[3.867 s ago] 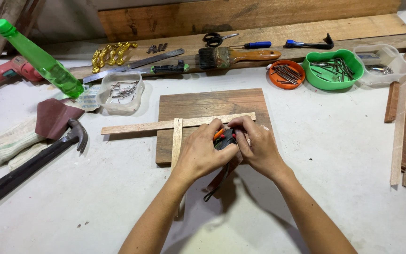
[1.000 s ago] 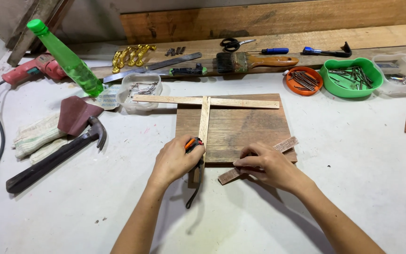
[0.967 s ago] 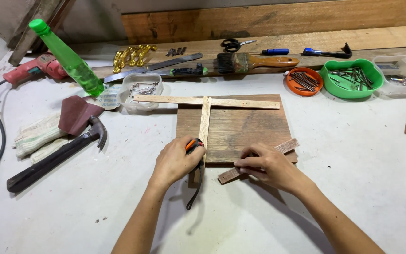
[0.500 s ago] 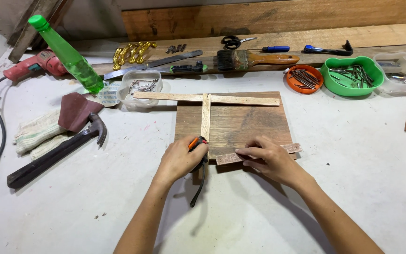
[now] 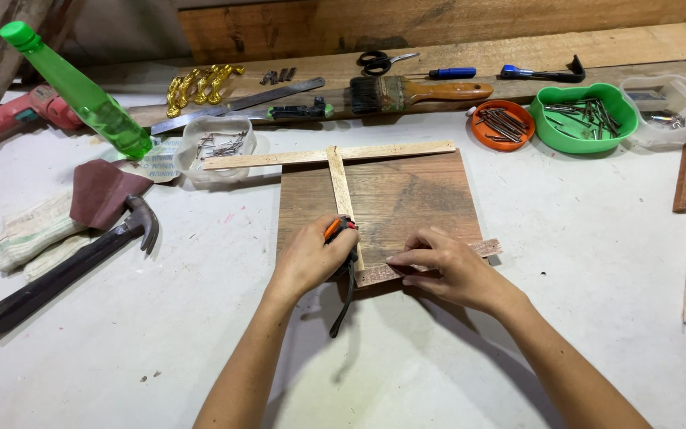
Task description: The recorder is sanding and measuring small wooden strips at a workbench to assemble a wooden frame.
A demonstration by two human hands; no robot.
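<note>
A pale T-shaped strip frame (image 5: pixel 335 159) lies flat on the brown board (image 5: pixel 406 199); a reddish strip (image 5: pixel 438 260) is laid along the board's near edge.

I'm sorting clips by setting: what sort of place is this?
Most likely a home or hobby woodworking bench: a hammer, tubs of nails and thin wood strips laid on a board cover the white table.
</note>
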